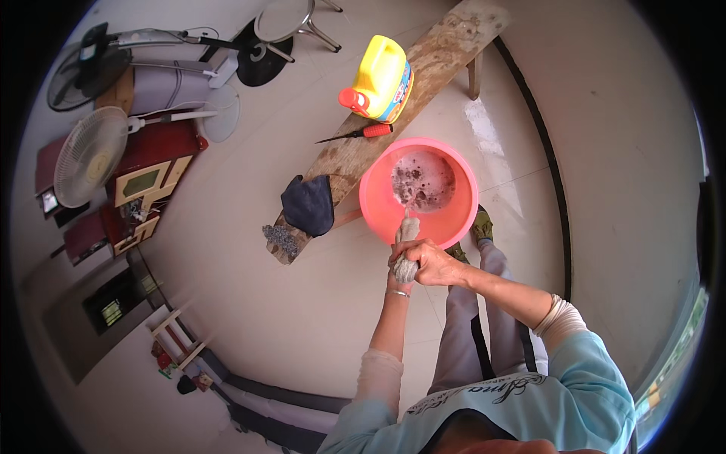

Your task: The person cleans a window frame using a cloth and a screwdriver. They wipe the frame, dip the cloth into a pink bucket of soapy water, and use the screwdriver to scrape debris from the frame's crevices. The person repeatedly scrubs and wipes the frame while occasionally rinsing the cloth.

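Both my hands squeeze a wet, light grey cloth (409,228) over the near edge of a pink plastic basin (374,193). My left hand (398,258) wears a bracelet at the wrist and is partly covered by the cloth and the other hand. My right hand (435,262) grips the cloth's near end, fingers wrapped round it. A thin stream of water (407,211) runs from the cloth's far end. Dark, foamy water (424,181) lies in the bottom of the basin.
A wooden bench (442,51) bears a yellow jug with a red cap (377,74), a red-handled pointed tool (377,131), a dark blue cloth (309,205) and a grey scouring pad (281,239). Fans (91,156) and a stool (283,20) stand beyond it.
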Available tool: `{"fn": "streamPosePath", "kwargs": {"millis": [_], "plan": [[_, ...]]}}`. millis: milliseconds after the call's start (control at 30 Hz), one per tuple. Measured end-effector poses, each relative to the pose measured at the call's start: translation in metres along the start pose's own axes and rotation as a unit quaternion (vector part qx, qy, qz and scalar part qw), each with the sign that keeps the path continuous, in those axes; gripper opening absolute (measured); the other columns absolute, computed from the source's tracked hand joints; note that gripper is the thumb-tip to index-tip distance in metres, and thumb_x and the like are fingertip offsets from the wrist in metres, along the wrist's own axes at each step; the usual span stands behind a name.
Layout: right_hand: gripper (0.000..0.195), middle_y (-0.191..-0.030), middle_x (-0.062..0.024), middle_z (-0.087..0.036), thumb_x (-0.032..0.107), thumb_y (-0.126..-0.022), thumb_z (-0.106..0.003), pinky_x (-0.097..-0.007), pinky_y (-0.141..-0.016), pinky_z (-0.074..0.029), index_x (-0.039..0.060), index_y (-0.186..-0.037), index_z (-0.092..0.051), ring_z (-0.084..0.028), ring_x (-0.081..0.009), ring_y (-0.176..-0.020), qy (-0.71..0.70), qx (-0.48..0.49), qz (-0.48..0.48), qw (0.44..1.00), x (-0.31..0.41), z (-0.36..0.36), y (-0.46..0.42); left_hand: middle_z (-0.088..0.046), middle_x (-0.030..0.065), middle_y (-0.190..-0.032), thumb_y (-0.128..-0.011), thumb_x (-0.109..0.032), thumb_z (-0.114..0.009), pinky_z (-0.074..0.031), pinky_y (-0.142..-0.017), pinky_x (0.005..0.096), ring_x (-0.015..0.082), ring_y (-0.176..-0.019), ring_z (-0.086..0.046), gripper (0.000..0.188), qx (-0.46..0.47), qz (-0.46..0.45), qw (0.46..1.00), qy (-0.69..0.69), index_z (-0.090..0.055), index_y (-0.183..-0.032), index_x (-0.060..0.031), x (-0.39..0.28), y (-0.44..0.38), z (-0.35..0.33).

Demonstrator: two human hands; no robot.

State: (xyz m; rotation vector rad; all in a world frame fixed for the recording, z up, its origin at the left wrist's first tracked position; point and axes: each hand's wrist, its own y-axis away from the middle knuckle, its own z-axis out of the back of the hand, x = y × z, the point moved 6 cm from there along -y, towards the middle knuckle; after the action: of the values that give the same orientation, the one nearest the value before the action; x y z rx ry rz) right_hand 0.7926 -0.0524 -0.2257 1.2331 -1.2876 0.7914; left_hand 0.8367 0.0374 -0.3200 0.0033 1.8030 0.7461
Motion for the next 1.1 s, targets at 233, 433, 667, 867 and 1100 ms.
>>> {"fn": "streamPosePath", "kwargs": {"millis": [233, 433, 667, 867, 1100], "plan": [[0.017, -0.091, -0.0152, -0.065, -0.013, -0.061, -0.050, -0.0379, -0.080, -0.048, -0.0069, -0.075, -0.059, -0.061, -0.0326, -0.090, -0.022, 0.178, -0.029, 0.983, 0.003, -0.036, 0.024, -0.043, 0.0163, -0.139, -0.102, -0.035, -0.042, -0.047, -0.100, 0.0392, 0.0254, -0.112, -0.058, 0.048, 0.044, 0.249, 0.789, 0.560, -0.036, -0.144, -0.0133, 0.034, -0.006, 0.003], [0.032, -0.097, -0.0190, -0.065, 0.005, -0.072, -0.054, -0.0387, -0.081, -0.048, 0.0001, -0.103, -0.061, -0.063, -0.0311, -0.094, -0.177, -0.081, -0.117, 0.974, -0.022, 0.049, -0.010, -0.052, 0.0129, -0.130, -0.092, -0.046, -0.055, -0.056, -0.082, 0.0354, 0.0272, -0.107, -0.058, 0.061, 0.001, 0.213, 0.850, 0.481, -0.040, -0.140, -0.0104, 0.014, 0.006, -0.012], [0.049, -0.118, -0.0130, -0.063, 0.035, -0.085, -0.064, -0.0438, -0.089, -0.049, 0.0029, -0.122, -0.056, -0.060, -0.0282, -0.108, -0.257, -0.049, -0.172, 0.950, -0.120, 0.080, -0.015, -0.052, 0.0098, -0.113, -0.081, -0.060, -0.063, -0.056, -0.078, 0.0525, 0.0258, -0.096, -0.053, 0.086, 0.109, 0.163, 0.735, 0.649, -0.033, -0.144, -0.0090, -0.014, 0.014, -0.031], [0.084, -0.123, -0.0144, -0.059, 0.062, -0.082, -0.061, -0.0471, -0.094, -0.051, 0.0031, -0.139, -0.041, -0.057, -0.0297, -0.116, -0.634, 0.020, -0.090, 0.768, -0.104, 0.038, -0.018, -0.051, 0.0089, -0.107, -0.085, -0.054, -0.060, -0.052, -0.082, 0.0471, 0.0203, -0.082, -0.047, 0.072, 0.070, 0.107, 0.668, 0.733, -0.042, -0.137, -0.0070, -0.024, 0.005, -0.064], [0.046, -0.103, -0.0077, -0.064, 0.030, -0.081, -0.077, -0.0364, -0.086, -0.053, 0.0047, -0.114, -0.057, -0.063, -0.0202, -0.094, -0.519, -0.045, -0.197, 0.831, -0.093, 0.045, -0.045, -0.052, 0.0185, -0.127, -0.081, -0.058, -0.065, -0.051, -0.077, 0.0385, 0.0259, -0.094, -0.055, 0.075, 0.046, 0.176, 0.766, 0.616, -0.043, -0.137, -0.0119, -0.013, 0.007, -0.042]]}}
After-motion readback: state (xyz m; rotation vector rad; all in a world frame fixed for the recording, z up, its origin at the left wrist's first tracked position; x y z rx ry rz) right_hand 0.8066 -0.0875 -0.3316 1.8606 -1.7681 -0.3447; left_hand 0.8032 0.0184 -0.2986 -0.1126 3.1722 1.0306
